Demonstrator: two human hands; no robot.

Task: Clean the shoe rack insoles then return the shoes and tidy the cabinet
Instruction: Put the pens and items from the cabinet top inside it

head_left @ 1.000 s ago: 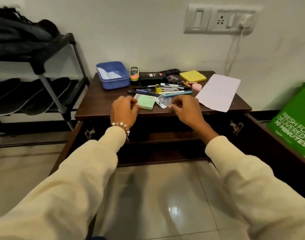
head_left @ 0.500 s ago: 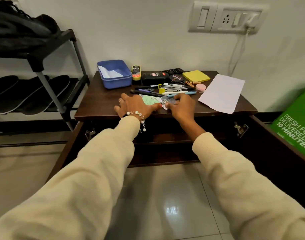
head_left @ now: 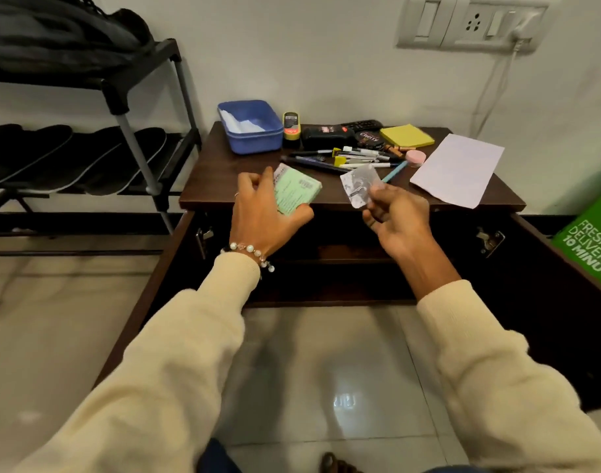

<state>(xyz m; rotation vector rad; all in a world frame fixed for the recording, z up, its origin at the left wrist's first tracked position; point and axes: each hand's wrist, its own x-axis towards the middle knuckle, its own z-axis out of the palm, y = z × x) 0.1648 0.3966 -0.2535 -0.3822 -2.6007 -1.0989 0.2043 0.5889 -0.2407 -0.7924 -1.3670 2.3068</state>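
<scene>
1. Both hands have lifted off the worktop (head_left: 224, 179) since the earlier frames: left hand (head_left: 263, 213) now grips the green packet (head_left: 294, 192), right hand (head_left: 394, 216) pinches the silvery sachet (head_left: 359, 184). Both items are raised above the near edge.
2. Cabinet (head_left: 176, 254) sits centre, both doors swung open; interior is dark and its contents can't be made out.
3. Progress, my read: the tidy-cabinet stage is under way and items are being sorted. Most clutter is still on the worktop, so plenty is left.
4. Shoe rack (head_left: 145, 155) at far left: insoles (head_left: 97, 158) lie on the middle shelf and dark shoes (head_left: 53, 39) on top. Can't tell whether the insoles are cleaned.
5. Counts: 2 hands, 1 green packet, 1 sachet, 1 blue tub (head_left: 249, 126), 1 yellow sticky pad (head_left: 406, 135), 1 white sheet (head_left: 459, 167), 1 pink round tin (head_left: 415, 157), 1 remote (head_left: 362, 124).
6. Pens (head_left: 353, 157) lie in an overlapping pile mid-worktop, roughly eight; exact count unclear.
7. Green bag (head_left: 589, 240) at right edge, 1.
</scene>
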